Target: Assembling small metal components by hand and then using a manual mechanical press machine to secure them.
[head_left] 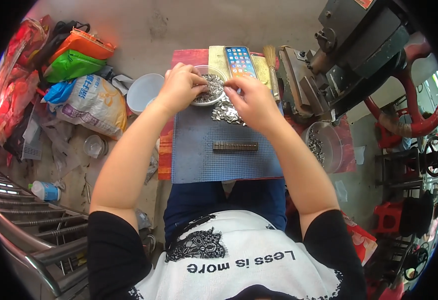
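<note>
Two bare forearms rise from the lower edge over a white printed shirt and dark blue trousers. Nearest on the bench lies a blue mat (199, 150) with a fine woven grid texture, and on it a straight dark bar of small metal pieces (236, 146) set side by side in a row. Beyond the bar sits a loose heap of small shiny metal parts (225, 113), flat and angular. The right hand (253, 100) rests just beyond that heap, its fingers pinched together on a few of the parts. The left hand (180, 86) is at the rim of a round clear plastic bowl (210, 91) filled with the same grey parts, fingers curled together on some of them. Past the bowl lie a smartphone (240, 60) with a lit screen on a yellowish cloth and a straw brush (272, 70). To the right stands a second clear tub (324, 145) of parts, beside a heavy dark iron press (349, 50) with a red handwheel.
</note>
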{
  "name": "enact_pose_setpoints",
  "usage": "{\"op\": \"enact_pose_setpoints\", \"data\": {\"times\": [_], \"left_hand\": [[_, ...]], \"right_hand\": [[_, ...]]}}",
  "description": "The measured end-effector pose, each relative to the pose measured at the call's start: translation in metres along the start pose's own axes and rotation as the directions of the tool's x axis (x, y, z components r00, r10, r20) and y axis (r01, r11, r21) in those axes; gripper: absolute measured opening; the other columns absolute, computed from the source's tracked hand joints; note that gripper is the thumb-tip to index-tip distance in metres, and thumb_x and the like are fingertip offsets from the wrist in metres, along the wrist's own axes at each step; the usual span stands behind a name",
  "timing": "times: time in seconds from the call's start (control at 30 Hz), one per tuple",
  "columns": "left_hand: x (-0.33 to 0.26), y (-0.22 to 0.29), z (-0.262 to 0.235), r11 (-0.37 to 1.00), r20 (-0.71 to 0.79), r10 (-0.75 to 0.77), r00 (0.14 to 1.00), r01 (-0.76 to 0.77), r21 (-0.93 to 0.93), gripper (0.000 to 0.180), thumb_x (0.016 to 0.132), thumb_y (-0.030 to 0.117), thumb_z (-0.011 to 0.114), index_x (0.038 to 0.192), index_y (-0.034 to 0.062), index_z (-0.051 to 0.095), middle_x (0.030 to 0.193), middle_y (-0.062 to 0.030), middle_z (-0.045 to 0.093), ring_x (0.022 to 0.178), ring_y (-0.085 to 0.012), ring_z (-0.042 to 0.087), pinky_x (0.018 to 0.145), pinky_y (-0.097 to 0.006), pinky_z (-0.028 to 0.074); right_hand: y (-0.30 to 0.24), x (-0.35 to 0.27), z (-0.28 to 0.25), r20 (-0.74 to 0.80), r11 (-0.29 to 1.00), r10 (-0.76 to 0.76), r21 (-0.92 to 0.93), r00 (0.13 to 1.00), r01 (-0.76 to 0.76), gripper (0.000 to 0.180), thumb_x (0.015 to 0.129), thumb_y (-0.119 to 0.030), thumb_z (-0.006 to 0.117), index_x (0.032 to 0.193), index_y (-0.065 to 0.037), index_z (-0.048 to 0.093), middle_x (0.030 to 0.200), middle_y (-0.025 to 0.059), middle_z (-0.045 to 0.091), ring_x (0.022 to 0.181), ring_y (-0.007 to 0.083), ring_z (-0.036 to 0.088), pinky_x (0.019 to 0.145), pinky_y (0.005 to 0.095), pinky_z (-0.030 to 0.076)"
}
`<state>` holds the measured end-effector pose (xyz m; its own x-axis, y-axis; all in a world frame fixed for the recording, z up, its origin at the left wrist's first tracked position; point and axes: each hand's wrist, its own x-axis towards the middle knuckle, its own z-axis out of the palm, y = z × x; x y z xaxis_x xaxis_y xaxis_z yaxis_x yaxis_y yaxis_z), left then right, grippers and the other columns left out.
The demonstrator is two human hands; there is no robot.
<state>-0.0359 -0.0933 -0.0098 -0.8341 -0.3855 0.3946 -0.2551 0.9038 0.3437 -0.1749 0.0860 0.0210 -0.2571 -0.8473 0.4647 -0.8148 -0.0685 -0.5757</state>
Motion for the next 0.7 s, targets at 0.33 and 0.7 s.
{"op": "enact_pose_setpoints", "data": {"times": [0.33, 0.7], "left_hand": [[-0.006, 0.001, -0.006, 0.971, -0.134, -0.017, 0.991, -0.015, -0.238, 0.016, 0.081, 0.021, 0.077, 0.094, 0.0118, 0.079, 0.102, -0.0014, 0.073, 0.106, -0.0231, 0.06, 0.097, -0.041, 0.042], [-0.005, -0.005, -0.012, 0.877, -0.013, -0.091, 0.996, 0.074, -0.475, 0.025, 0.082, 0.015, 0.076, 0.106, 0.0097, 0.078, 0.115, -0.0071, 0.074, 0.123, -0.0266, 0.056, 0.104, -0.039, 0.045]], "right_hand": [[0.009, 0.064, 0.022, 0.455, 0.952, 0.265, 0.016, 0.85, -0.306, 0.031, 0.1, -0.034, 0.061, 0.096, -0.004, 0.067, 0.075, 0.0029, 0.062, 0.073, 0.0117, 0.053, 0.069, 0.0322, 0.046], [0.009, 0.064, 0.025, 0.357, 0.993, 0.101, 0.022, 0.929, -0.116, 0.027, 0.096, -0.029, 0.065, 0.098, -0.002, 0.069, 0.084, 0.0117, 0.068, 0.078, 0.0214, 0.063, 0.072, 0.036, 0.05]]}}
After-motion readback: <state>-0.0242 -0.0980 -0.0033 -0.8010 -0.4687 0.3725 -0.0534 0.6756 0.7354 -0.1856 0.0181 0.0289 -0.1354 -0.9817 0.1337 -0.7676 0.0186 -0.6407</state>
